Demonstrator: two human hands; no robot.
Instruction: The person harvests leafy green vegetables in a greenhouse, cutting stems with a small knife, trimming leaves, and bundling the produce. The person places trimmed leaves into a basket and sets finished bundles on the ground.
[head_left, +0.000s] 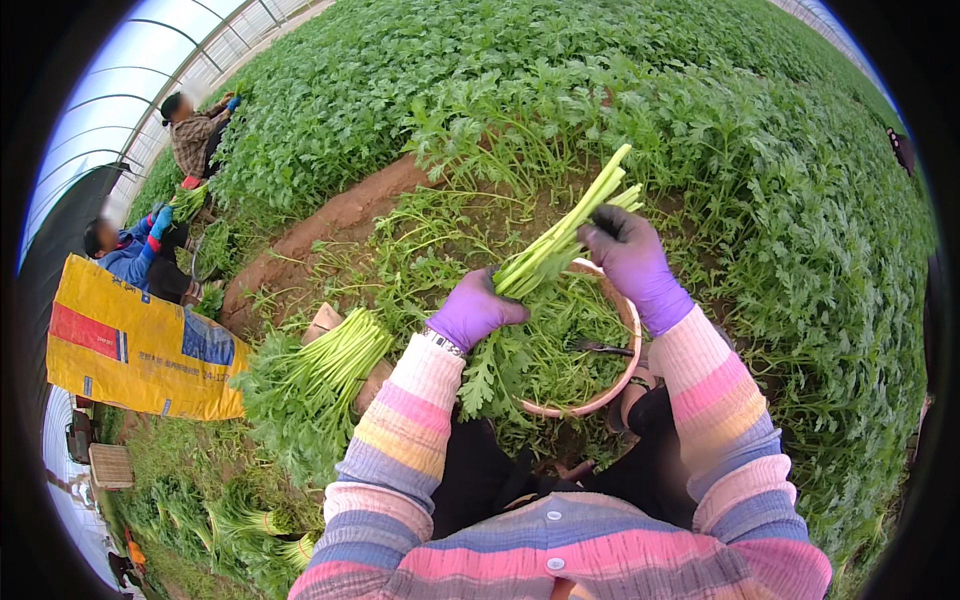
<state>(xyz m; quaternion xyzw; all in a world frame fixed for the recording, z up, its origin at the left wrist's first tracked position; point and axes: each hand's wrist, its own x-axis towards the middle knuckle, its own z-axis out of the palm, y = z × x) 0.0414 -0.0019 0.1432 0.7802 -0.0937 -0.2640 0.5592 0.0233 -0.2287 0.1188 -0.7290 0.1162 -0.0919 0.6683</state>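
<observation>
My left hand, in a purple glove, grips a small bunch of pale green stems near its leafy part. The cut ends point up and to the right. At those ends, my right hand has its gloved thumb and fingers pinched together against the stems; whether it grips one of them is hard to tell. Below both hands stands a round pinkish tub full of loose leafy trimmings. A dark-tipped tool lies across the trimmings by the rim. To the left, a larger pile of cut stems rests with its leaves towards me.
Dense leafy crop grows ahead and along the right. A yellow printed sack stands at the left, with two people working beyond it. Tied bundles lie on the ground at lower left. A bare soil ridge runs diagonally ahead.
</observation>
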